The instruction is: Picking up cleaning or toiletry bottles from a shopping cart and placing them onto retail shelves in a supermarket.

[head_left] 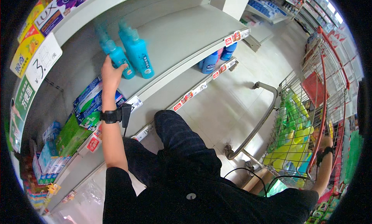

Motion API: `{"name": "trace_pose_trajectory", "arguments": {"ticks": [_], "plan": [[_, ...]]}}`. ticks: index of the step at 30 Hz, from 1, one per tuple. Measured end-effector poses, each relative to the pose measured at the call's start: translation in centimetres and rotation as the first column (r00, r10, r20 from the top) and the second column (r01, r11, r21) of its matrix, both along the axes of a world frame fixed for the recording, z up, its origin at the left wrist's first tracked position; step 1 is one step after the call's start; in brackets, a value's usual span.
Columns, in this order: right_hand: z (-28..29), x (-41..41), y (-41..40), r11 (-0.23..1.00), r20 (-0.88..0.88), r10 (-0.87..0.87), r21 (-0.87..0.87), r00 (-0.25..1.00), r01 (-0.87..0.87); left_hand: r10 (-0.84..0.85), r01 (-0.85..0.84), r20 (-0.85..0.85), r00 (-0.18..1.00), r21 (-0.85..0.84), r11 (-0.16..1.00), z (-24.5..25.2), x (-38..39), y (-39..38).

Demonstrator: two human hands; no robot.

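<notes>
My left hand [112,71] is closed around a teal plastic bottle [119,60] at the front of a metal shelf, thumb on its near side and fingers behind it. Just to the right of it, another teal bottle [141,59] stands upright, with more of the same kind behind both, blurred. My right hand [325,143] is at the right, by the red rail of a wire shopping cart [274,131]; the bars partly cover it, and its grip is unclear. Yellow-green bottles [300,141] lie inside the cart.
Boxed packs [93,93] lie on the shelf left of the bottles. A lower shelf holds blue bottles [209,62]. Price tags line the shelf edge [186,55]. My bent knee [174,128] is close to the lower shelf. The cart's wheels rest on the tiled floor [232,99].
</notes>
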State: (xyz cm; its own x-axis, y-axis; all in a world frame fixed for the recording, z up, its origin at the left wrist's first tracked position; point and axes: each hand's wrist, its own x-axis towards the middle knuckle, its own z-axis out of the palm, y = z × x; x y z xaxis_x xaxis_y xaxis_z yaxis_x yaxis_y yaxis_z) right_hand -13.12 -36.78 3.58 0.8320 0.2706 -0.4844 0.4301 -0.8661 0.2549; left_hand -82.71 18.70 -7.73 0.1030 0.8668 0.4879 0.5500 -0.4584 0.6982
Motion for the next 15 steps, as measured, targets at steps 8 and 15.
{"name": "trace_pose_trajectory", "arguments": {"ticks": [8, 15], "plan": [[4.4, -0.5, 0.7, 0.991, 0.012, -0.039, 0.125, 0.999, 0.037, 0.104, -0.105, -0.080, 0.991, -0.019, 0.994, 0.3, -0.9, 0.8], [6.8, 1.7, -1.5, 0.965, 0.166, -0.020, 0.263, 0.986, -0.025, 0.242, -0.239, -0.264, 0.934, 0.044, 0.970, -0.6, -1.4, 2.2]]}}
